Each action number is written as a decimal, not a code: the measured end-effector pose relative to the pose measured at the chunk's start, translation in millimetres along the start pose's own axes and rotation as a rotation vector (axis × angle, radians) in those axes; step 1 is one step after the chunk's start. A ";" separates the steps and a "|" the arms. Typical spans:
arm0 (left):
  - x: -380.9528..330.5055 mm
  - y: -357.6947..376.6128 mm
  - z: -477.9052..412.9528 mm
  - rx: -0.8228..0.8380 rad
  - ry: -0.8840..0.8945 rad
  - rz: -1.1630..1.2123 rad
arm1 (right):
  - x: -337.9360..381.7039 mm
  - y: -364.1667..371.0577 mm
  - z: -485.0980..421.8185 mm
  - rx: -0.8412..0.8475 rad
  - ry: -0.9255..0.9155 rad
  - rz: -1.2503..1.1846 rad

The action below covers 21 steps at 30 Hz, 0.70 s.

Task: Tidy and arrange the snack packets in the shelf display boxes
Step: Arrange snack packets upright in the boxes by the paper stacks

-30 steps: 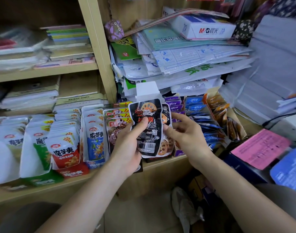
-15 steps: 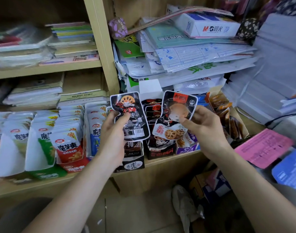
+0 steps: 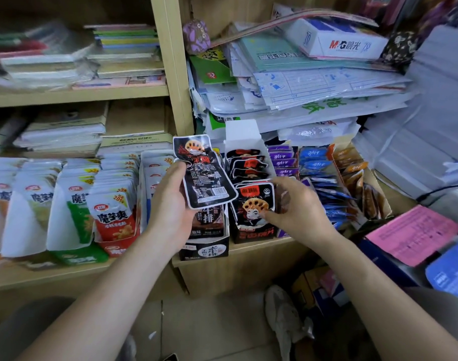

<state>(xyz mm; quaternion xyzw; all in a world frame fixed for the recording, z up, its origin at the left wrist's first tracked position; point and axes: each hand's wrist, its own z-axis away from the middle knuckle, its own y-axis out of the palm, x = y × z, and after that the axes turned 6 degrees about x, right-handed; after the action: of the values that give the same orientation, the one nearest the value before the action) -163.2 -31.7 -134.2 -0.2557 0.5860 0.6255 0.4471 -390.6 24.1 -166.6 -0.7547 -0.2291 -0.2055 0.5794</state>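
Pretty cramped shop corner: a pale wooden shelf (image 3: 66,274) packed with display boxes, rows of white konjac packets (image 3: 113,212) on the left, purple packets (image 3: 281,160) and blue packets (image 3: 316,162) on the right, messy stacks of paper (image 3: 313,84) above, and a pink sheet (image 3: 410,233) off to the side. The left hand (image 3: 170,207) grips a black packet (image 3: 204,175), back side showing, up above the boxes. The right hand (image 3: 298,212) pinches a second black packet (image 3: 254,204), thumb on its front, at the front of the black display box (image 3: 254,234). Half a second ago that second one was held up in the air; now it's down in the box row, while the left one has barely moved.
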 end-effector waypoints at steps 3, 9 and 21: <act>-0.6 2.0 2.9 0.048 0.022 0.004 | 7.0 -4.2 2.0 -0.020 -0.124 -0.067; -2.2 3.0 6.2 0.106 0.034 0.001 | 6.7 0.0 -5.2 0.009 -0.056 0.056; 17.9 22.2 24.7 0.294 0.176 -0.441 | 40.4 -10.6 22.8 0.095 -0.243 -0.293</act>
<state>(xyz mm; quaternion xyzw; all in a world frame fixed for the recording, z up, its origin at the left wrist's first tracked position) -185.6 -1.4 -133.6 -0.3626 0.6375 0.3967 0.5520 -363.0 53.0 -140.6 -0.7043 -0.4141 -0.1841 0.5465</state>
